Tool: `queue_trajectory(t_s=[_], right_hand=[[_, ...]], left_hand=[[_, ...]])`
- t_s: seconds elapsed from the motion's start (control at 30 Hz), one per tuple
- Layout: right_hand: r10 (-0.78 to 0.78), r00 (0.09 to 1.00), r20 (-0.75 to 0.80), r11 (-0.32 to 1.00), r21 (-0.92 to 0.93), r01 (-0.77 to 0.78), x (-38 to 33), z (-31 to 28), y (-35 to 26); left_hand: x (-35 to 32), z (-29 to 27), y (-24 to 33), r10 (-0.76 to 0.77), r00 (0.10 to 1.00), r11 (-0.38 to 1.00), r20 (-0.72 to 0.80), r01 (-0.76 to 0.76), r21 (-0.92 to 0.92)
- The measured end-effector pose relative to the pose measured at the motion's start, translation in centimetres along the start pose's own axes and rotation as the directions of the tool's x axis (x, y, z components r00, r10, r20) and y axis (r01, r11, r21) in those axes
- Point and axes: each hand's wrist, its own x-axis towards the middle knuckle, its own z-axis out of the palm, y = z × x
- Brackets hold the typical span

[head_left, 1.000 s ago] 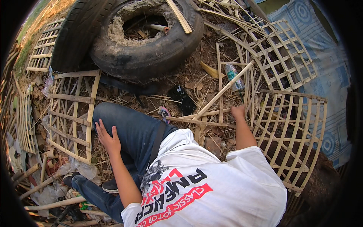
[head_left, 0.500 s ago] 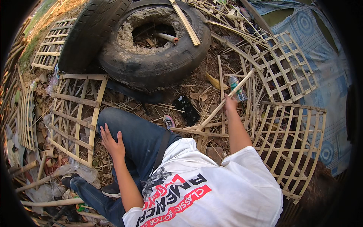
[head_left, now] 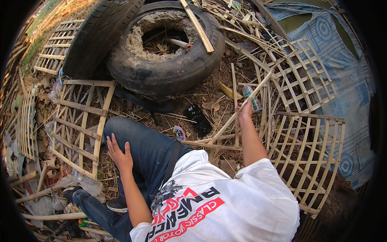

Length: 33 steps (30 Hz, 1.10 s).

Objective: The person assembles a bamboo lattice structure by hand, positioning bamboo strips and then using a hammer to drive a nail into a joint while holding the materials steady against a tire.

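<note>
My right hand is closed round a long pale bamboo strip, which slants from low near my lap up to the right. Just beyond that hand a green and silver can lies partly behind the strip. My left hand rests on my bent knee, its fingers spread and holding nothing. Another bamboo strip stands out lengthwise on the ground left of the can. A further strip lies across the ground in front of my lap.
A tyre with a crusted inner rim lies ahead, a second tyre leaning beside it. Slatted bamboo lattices stand left and right. A blue patterned cloth hangs at far right. Dry straw and a black plastic scrap litter the ground.
My right hand and the bamboo strip have barely shifted, and the hand still grips it. My left hand stays on the knee. The whole view has tilted slightly.
</note>
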Motion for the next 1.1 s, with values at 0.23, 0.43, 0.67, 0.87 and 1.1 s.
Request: queue_trajectory(t_s=[0.23, 0.43, 0.67, 0.87, 1.1], right_hand=[[0.058, 0.933, -0.354, 0.989, -0.106, -0.101, 0.0, -3.7, 0.5], [0.005, 0.889, -0.458, 0.953, -0.267, -0.143, 3.0, -10.6, 3.2], [0.05, 0.92, -0.389, 0.795, -0.542, -0.272, 0.1, -8.7, 0.0], [-0.185, 0.912, -0.365, 0.607, -0.773, -0.187, 0.5, -8.5, -3.0], [-0.61, 0.786, 0.094, 0.256, -0.916, 0.309, 5.1, -6.1, -5.2]], left_hand=[[-0.1, -0.1, -0.4, 0.007, 1.0, 1.0, -0.023, -0.007, -0.017], [-0.1, 0.2, -0.2, 0.01, 1.0, 1.0, -0.015, -0.01, -0.027], [-0.1, -0.3, 0.5, -0.022, 1.0, 0.999, 0.004, 0.022, -0.027], [-0.1, -0.5, 0.6, -0.027, 1.0, 1.0, 0.003, 0.027, -0.011], [-0.2, -0.5, 1.1, -0.017, 1.0, 1.0, 0.002, 0.017, -0.011]])
